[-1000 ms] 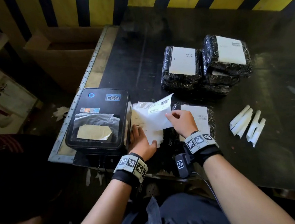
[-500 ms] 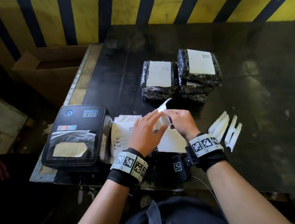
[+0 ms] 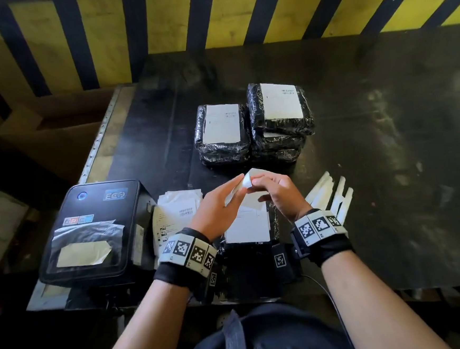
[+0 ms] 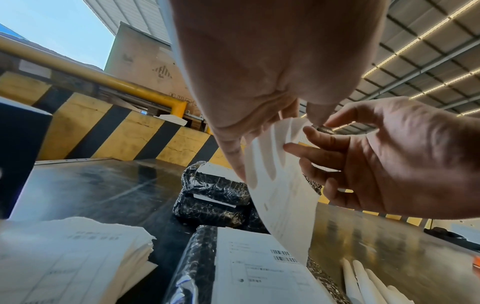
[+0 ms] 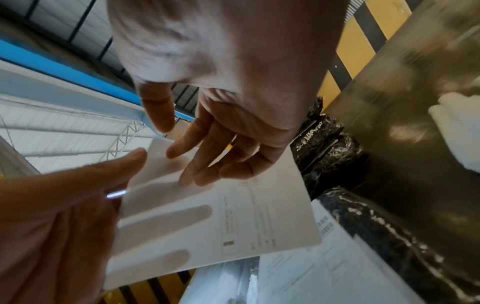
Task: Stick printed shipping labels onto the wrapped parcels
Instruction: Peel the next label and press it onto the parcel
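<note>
I hold a white shipping label [image 3: 247, 180] up in the air with both hands, above a black-wrapped parcel [image 3: 274, 220] that lies at the table's front edge with a label on its top. My left hand [image 3: 236, 183] backs the sheet with straight fingers and clamps its edge with the thumb; the fingers show as shadows through the label [image 5: 259, 216]. My right hand [image 3: 257, 184] pinches the label's top corner [image 4: 298, 127]. A single labelled parcel [image 3: 221, 128] and a stack of labelled parcels [image 3: 280, 107] lie farther back.
A black label printer [image 3: 95, 229] stands at the front left, with a pile of printed labels [image 3: 176, 208] beside it. Rolled white backing strips [image 3: 332, 193] lie to the right of my hands. A cardboard box [image 3: 55, 133] sits off the table's left edge, under a yellow-and-black striped wall [image 3: 211, 16].
My right hand lifted a label off the pile. My left hand left the pile and joined it. Both now hold the sheet raised over the near parcel.
</note>
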Demonstrator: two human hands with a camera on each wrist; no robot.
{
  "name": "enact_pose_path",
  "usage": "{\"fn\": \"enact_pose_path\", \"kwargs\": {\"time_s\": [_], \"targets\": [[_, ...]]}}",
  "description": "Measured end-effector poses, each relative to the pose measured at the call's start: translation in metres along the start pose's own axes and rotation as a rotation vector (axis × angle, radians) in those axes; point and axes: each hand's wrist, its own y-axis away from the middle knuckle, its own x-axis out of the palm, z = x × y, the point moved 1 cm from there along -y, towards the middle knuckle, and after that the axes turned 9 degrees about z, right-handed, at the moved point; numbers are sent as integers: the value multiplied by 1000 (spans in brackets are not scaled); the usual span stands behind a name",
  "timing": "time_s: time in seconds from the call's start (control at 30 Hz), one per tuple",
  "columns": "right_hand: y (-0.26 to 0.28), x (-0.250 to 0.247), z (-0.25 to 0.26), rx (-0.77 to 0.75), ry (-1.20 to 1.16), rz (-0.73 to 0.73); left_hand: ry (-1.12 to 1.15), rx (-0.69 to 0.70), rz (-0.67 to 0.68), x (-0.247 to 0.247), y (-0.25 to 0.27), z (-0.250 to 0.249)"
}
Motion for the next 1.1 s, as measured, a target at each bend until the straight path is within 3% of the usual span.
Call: {"fn": "enact_pose_path", "kwargs": {"time_s": [0.4, 0.67, 1.1], "targets": [[6, -2, -10, -90, 159, -9, -14, -15, 23, 6, 1, 0], [8, 0, -8, -107, 171, 44, -28, 67, -169, 3, -1, 1], [9, -7, -7, -99, 382, 34, -51, 62, -163, 5, -7, -8]]}}
